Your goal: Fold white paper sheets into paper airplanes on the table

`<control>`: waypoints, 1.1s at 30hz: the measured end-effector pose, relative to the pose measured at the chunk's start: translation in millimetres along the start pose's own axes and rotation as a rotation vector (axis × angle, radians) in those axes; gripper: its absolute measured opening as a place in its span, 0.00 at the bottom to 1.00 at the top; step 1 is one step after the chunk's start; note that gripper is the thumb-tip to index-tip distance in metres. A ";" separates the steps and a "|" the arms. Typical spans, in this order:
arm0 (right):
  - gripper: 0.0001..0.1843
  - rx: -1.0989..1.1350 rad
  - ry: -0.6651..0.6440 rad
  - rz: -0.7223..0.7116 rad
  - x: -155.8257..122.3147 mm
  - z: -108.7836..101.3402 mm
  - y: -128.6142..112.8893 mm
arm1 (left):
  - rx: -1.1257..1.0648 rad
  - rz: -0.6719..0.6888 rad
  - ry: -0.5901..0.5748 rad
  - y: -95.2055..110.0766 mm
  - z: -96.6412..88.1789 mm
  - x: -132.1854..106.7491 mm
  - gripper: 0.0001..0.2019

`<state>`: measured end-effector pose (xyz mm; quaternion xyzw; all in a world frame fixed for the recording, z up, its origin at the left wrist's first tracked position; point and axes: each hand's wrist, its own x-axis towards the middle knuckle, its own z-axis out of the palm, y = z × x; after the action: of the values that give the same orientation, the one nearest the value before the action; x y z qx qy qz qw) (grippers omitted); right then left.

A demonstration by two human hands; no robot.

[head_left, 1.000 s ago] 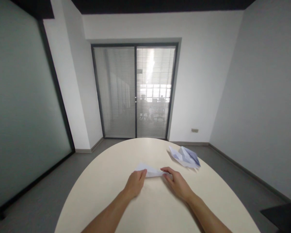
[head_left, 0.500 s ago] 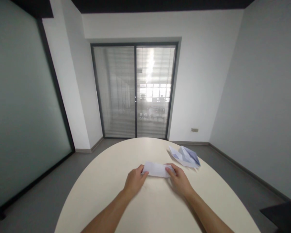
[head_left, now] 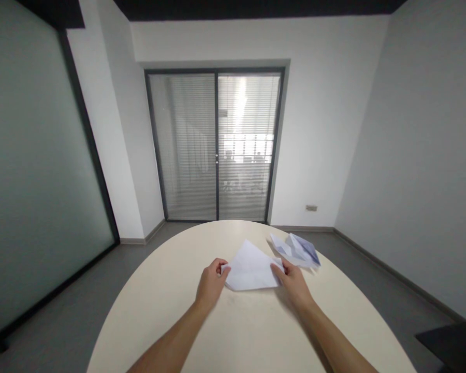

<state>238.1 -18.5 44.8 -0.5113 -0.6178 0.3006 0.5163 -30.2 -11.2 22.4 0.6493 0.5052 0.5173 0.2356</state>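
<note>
A white sheet of folded paper (head_left: 251, 268) is held between my two hands, just over the round table. Its upper edge rises to a point at the far side, and its near edge runs nearly straight. My left hand (head_left: 213, 280) pinches the left corner between thumb and fingers. On the right corner, my right hand (head_left: 293, 282) has its thumb on top and its fingers partly hidden beneath. Just beyond the right hand lies a second piece, a creased folded paper (head_left: 297, 250) with raised flaps.
The round cream table (head_left: 159, 311) spreads beneath both arms. A dark flat object (head_left: 450, 344) shows at the lower right, beside the table. Beyond the table's far edge stand glass doors with blinds (head_left: 217, 150).
The held paper has gone from a narrow strip to a wider shape with a peak at the far side. My hands have moved slightly apart. The creased paper has stayed put.
</note>
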 end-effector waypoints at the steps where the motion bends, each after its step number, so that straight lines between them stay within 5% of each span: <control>1: 0.23 -0.024 0.000 0.013 -0.7 0.1 -1.2 | -0.018 -0.014 0.004 -0.1 -0.5 0.0 0.10; 5: 0.21 -0.211 0.004 0.022 -3.3 -0.4 -2.5 | 0.018 -0.059 -0.014 3.9 -4.0 -1.9 0.09; 14: 0.13 -0.705 -0.065 0.074 -13.5 -1.6 -10.1 | 0.538 -0.012 -0.182 19.8 -8.6 -11.6 0.06; 22: 0.23 -0.768 -0.026 -0.091 -13.1 -0.6 -5.2 | 0.530 0.321 -0.397 23.8 -6.2 -19.3 0.27; 26: 0.16 -0.787 -0.096 -0.232 -15.6 3.3 -16.4 | 0.580 0.282 -0.468 28.7 -4.4 -20.8 0.24; 29: 0.18 -0.740 -0.260 -0.277 -20.1 8.9 -23.9 | 0.601 0.303 -0.453 38.5 -5.7 -20.3 0.20; 33: 0.22 -0.785 -0.304 -0.280 -23.4 11.9 -17.8 | 0.566 0.423 -0.519 55.7 -9.0 -22.3 0.15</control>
<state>219.9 -43.9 49.6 -0.5300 -0.8173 0.0420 0.2219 -14.4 -54.3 62.1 0.8858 0.4072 0.2152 0.0564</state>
